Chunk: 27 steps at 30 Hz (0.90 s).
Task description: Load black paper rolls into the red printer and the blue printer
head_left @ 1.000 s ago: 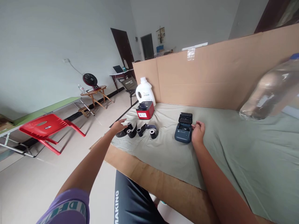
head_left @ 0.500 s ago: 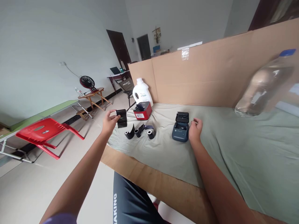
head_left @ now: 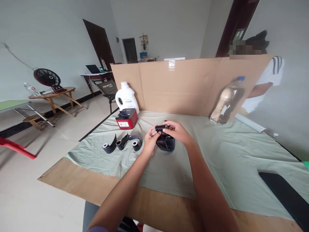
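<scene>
Both hands hold a small black paper roll [head_left: 161, 128] between them, level, over the dark blue label printer [head_left: 171, 147]. My left hand [head_left: 150, 141] pinches the roll's left end, and my right hand [head_left: 178, 131] grips its right end from above. A loose black strip appears to hang from the roll across the printer's front. The printer stands on the green cloth, and much of it is hidden by the roll and my hands. To the left lie three more black rolls, the nearest being one with a white core [head_left: 136, 145], their ends partly unwound.
Behind the rolls stand a red and black box-shaped device [head_left: 126, 120] and a white jug [head_left: 127, 98]. A cardboard screen [head_left: 178, 87] closes off the back. A large clear bottle [head_left: 225, 104] stands right, a black phone-like slab [head_left: 285, 193] lies front right, and a person [head_left: 263, 87] is behind the screen.
My left hand has brought the black roll rightwards to the printer. My right hand has come from beside the printer onto the roll. The view has turned right, bringing a person into sight.
</scene>
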Available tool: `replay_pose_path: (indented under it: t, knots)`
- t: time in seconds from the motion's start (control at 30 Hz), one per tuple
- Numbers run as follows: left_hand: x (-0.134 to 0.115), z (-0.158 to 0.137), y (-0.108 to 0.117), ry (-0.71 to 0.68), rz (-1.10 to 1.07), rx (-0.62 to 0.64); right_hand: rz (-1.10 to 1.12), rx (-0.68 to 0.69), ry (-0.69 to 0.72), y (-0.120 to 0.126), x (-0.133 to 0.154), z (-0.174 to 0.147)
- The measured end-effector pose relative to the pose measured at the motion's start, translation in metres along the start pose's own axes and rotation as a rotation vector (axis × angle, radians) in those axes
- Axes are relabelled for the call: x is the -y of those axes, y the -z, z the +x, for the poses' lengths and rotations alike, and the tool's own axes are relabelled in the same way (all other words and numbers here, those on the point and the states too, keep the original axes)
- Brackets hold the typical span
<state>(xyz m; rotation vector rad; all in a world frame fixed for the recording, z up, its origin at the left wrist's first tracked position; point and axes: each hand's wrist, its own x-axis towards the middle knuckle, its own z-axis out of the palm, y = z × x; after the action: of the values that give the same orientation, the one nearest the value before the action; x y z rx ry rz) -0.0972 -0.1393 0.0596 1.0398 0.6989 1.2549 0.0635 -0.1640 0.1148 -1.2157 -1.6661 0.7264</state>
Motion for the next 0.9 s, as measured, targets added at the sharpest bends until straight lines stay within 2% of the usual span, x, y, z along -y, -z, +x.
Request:
replay_pose_path:
  t: [0.07, 0.17, 0.27, 0.37, 0.47, 0.6, 0.7, 0.8, 0.9]
  knots:
    - [0.005, -0.006, 0.002, -0.009, 0.013, 0.004, 0.002, 0.024, -0.016, -0.002, -0.011, 0.003]
    - [0.014, -0.022, 0.002, 0.001, 0.081, 0.064, 0.027, -0.038, -0.064, -0.005, -0.036, 0.007]
    - [0.03, -0.038, -0.001, 0.038, 0.159, 0.131, -0.094, -0.124, -0.112, -0.004, -0.064, 0.006]
    - [0.047, -0.044, -0.003, -0.031, 0.274, 0.111, -0.221, -0.129, -0.128, -0.002, -0.083, 0.004]
    - [0.055, -0.041, -0.001, -0.125, 0.388, 0.101, -0.289, -0.138, -0.106, -0.004, -0.091, 0.004]
    - [0.057, -0.034, 0.004, -0.13, 0.423, 0.103, -0.39, -0.193, -0.071, -0.011, -0.097, 0.008]
    - [0.061, -0.03, 0.005, -0.137, 0.439, 0.118, -0.429, -0.236, -0.127, -0.017, -0.103, 0.011]
    - [0.066, -0.027, 0.005, -0.132, 0.464, 0.144, -0.439, -0.369, -0.246, -0.021, -0.108, 0.011]
    - [0.068, -0.027, 0.004, -0.105, 0.485, 0.139, -0.365, -0.515, -0.282, -0.02, -0.11, 0.011]
